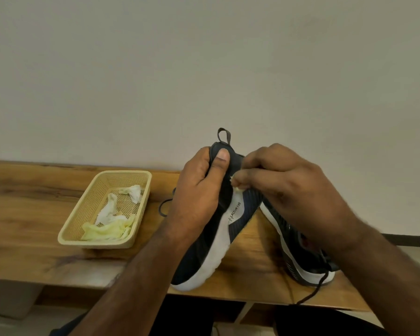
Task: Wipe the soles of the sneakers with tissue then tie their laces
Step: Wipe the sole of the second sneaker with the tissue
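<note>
My left hand (199, 187) grips the heel end of a dark blue sneaker (204, 248) with a white sole, tilted on its side, toe down on the wooden table (29, 207). My right hand (284, 187) pinches a small wad of tissue (237, 185) against the white sole edge near the heel. A second sneaker (298, 260) lies on the table behind and to the right, mostly hidden by my right forearm. Its dark lace (313, 292) trails over the table's front edge.
A beige plastic basket (73, 224) stands on the table to the left, holding several crumpled white and yellowish tissues (112, 219). A plain wall rises right behind the table. Another loose lace (164, 207) curls between the basket and the held sneaker.
</note>
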